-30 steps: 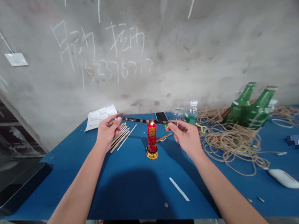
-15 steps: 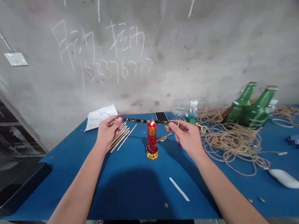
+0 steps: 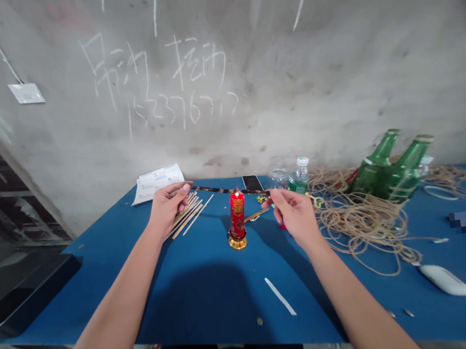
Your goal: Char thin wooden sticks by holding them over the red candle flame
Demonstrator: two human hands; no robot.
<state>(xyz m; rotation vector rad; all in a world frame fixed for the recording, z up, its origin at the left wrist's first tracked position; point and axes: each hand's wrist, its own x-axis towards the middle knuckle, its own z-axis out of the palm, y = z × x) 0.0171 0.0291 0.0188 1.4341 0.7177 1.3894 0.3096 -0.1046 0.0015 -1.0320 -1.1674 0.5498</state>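
Note:
My left hand (image 3: 167,207) and my right hand (image 3: 297,216) hold the two ends of a long, dark, mottled strip (image 3: 230,191), probably scorched bamboo. The strip spans just above or on the top of a red candle (image 3: 237,214), which stands in a gold holder (image 3: 237,241). Its flame is hidden behind or under the strip. Beneath my left hand lie several pale bamboo strips (image 3: 187,216). Under my right hand's fingers, a short wooden strip (image 3: 255,215) lies on the table.
The blue table (image 3: 205,292) holds papers (image 3: 156,181), a phone (image 3: 252,183), a glass jar (image 3: 279,178), a water bottle (image 3: 300,177), two green bottles (image 3: 387,168), a tangle of twine (image 3: 364,226) and a white mouse (image 3: 444,279). A concrete wall stands behind.
The dark strip has dropped onto the candle's top and now hides the flame. My right hand has shifted slightly right and down.

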